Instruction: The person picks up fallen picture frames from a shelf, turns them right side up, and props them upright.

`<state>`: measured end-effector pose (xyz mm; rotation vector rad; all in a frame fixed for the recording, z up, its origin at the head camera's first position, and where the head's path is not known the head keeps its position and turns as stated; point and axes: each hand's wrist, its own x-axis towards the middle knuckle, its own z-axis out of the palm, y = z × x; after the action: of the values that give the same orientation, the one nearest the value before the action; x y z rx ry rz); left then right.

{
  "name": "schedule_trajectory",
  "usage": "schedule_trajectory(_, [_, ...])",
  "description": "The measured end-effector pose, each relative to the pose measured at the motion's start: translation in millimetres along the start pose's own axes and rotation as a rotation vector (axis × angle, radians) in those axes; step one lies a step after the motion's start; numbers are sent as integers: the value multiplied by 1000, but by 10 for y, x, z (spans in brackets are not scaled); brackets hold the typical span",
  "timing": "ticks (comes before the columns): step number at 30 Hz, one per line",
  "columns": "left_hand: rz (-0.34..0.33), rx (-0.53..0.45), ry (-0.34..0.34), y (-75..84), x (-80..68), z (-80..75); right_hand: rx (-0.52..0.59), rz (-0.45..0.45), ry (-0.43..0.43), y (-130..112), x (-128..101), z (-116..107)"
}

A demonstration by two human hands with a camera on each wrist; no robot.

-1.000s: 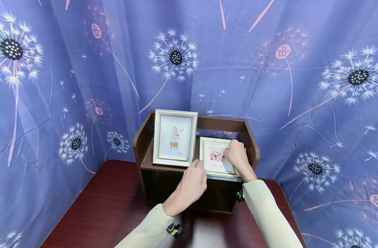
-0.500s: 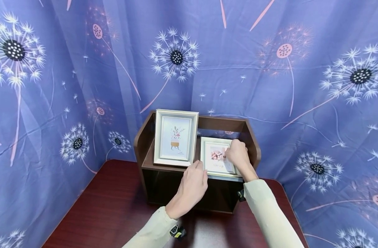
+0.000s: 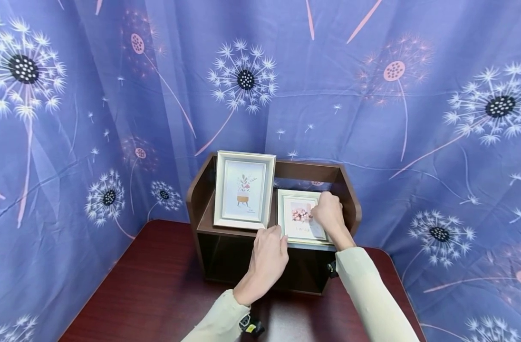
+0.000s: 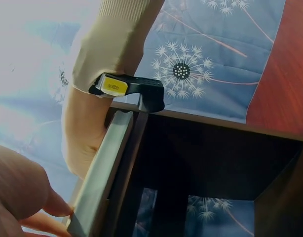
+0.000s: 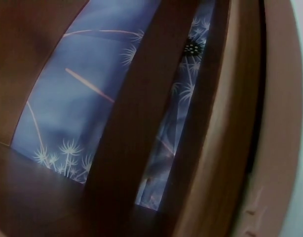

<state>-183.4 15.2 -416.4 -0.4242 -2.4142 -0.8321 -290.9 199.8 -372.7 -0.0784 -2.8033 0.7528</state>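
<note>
White-rimmed small frame, upper right corner covered

Right of centre in the head view, the small frame (image 3: 301, 232) sits on the brown shelf (image 3: 307, 169). The right hand (image 3: 330, 213) grips its right side, fingertips partly hidden; whether the left hand (image 3: 267, 259) pinches its lower-left corner, I cannot tell.

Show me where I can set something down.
Left of the brown shelf unit, the table is bare to the curtain. The lower compartment looks empty where visible. The upper shelf is crowded: larger frame, smaller frame, right hand, left hand in front.
</note>
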Motion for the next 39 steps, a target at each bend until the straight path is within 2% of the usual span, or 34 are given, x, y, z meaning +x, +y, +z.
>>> schedule_trajectory(8, [-21, -65, 90, -18, -45, 65, 23, 12, 93, -35, 7, -30])
schedule_trajectory(16, [-2, -80, 156, -60, -58, 117, 104, 13, 179, -131, -5, -127])
schedule_trajectory(20, [6, -89, 166, -52, -60, 116, 126, 27, 196, -205, -7, -216])
schedule_trajectory(27, [11, -181, 209, -47, -68, 154, 167, 63, 202, -303, -48, -414])
schedule_trajectory(31, [22, -218, 267, -76, -82, 192, 155, 13, 246, -326, -44, -547])
schedule_trajectory(34, [24, -245, 312, -107, -83, 220, 142, -9, 244, -340, -33, -655])
schedule_trajectory(39, [50, -257, 357, -156, -70, 267, 157, 15, 152, -322, -39, -853])
